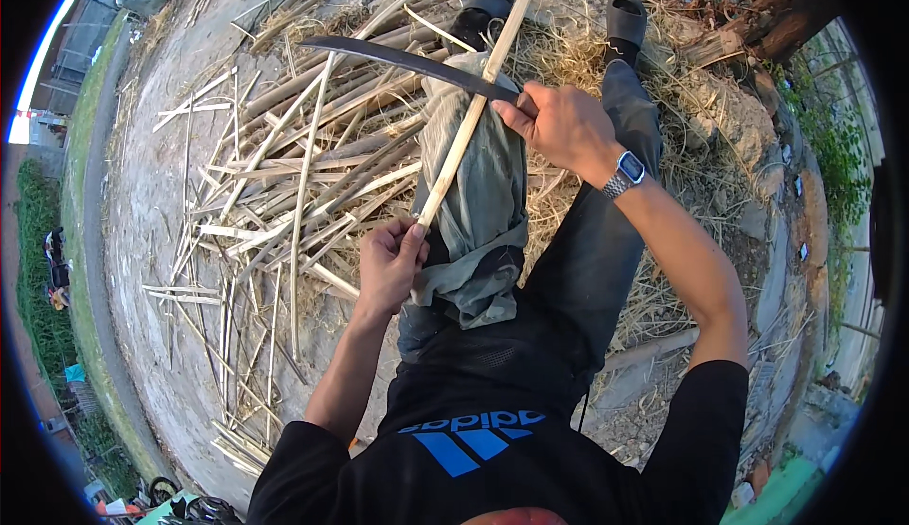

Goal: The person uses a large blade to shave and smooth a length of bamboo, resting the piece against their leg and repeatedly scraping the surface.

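Observation:
My left hand [391, 258] is closed round the near end of a long pale bamboo strip [461, 140]. The strip slants away over my left thigh, past the top edge of the view. In my right hand [563, 127] is the handle of a long curved knife [402, 59]. Its dark blade points left and lies across the strip, with the handle mostly hidden in my fingers. A grey-green cloth [473, 194] is draped over my left leg, beneath the strip.
Split bamboo strips and poles [312, 146] lie heaped on the ground to the left. Thin curled shavings [559, 231] cover the ground between and around my legs. At the far right is a tree trunk [786, 14] beside a rough rock [710, 113].

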### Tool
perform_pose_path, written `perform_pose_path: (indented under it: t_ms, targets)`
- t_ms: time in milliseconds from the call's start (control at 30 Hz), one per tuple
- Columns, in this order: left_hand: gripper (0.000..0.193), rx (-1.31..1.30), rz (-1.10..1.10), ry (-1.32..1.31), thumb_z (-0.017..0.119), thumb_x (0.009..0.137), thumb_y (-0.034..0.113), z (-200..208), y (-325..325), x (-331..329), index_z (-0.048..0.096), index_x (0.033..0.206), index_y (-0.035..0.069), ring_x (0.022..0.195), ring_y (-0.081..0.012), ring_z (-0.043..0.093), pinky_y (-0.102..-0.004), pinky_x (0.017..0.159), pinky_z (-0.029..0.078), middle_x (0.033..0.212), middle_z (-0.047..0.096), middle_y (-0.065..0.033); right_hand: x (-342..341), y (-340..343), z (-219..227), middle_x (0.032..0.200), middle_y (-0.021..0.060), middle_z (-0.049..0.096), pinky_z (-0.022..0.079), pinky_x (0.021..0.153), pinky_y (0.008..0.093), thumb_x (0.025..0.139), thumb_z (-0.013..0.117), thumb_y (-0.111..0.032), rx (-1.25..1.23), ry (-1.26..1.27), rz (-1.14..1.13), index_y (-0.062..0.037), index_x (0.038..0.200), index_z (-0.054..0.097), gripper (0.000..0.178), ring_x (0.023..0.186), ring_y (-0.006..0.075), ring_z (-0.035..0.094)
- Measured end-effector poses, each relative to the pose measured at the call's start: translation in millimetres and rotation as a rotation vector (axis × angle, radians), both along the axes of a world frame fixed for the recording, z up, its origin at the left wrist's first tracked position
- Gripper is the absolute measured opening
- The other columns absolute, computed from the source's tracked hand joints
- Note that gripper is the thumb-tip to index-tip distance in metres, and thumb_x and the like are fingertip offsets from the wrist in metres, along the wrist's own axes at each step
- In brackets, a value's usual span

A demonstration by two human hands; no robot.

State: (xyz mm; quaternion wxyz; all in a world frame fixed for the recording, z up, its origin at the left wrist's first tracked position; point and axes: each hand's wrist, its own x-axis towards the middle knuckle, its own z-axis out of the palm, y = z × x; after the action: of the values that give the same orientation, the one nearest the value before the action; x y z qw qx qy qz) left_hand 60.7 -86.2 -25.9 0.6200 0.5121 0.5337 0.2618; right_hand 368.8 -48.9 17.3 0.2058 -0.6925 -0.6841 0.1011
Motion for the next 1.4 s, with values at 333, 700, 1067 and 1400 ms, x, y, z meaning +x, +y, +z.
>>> perform_pose_path:
  t_ms: [333,700,1067,1400]
  targets:
    - [0.023,0.023,0.003,-0.006,0.063,0.105,0.019,9,-2,5,0.068,0.099,-0.003,0.056,-0.0035,0.049,-0.0206,0.051,0.038,0.069,0.061,0.0021,15,21,-11,0.057,0.0129,0.064,0.051,0.049,0.0438,0.099,0.058,-0.063,0.103,-0.018,-0.088,-0.0077,0.074,0.064,0.061,0.053,0.0321,0.066]
    - [0.022,-0.016,-0.046,-0.001,0.062,0.106,0.017,16,1,-26,0.067,0.099,-0.003,0.055,-0.0027,0.047,-0.0200,0.049,0.035,0.070,0.060,0.0011,27,31,-12,0.056,0.0119,0.064,0.053,0.050,0.0433,0.099,0.056,-0.066,0.046,0.014,-0.114,-0.0062,0.071,0.067,0.067,0.052,0.0315,0.067]
    - [0.021,-0.104,-0.032,0.077,0.065,0.103,0.017,15,-23,-125,0.065,0.095,-0.002,0.052,-0.0041,0.045,-0.0204,0.046,0.032,0.067,0.059,-0.0003,147,84,-11,0.067,0.0202,0.069,0.053,0.063,0.0476,0.100,0.045,-0.072,0.017,-0.034,-0.521,-0.0029,0.081,0.073,0.077,0.069,0.0377,0.071]
    - [0.022,-0.030,0.013,0.127,0.066,0.102,0.019,16,-10,-134,0.066,0.096,-0.003,0.051,-0.0037,0.045,-0.0202,0.046,0.032,0.068,0.061,-0.0009,128,13,23,0.061,0.0000,0.055,0.040,0.042,0.0250,0.096,0.057,-0.070,0.254,0.738,-0.481,-0.0081,0.073,0.060,0.067,0.046,0.0071,0.052]
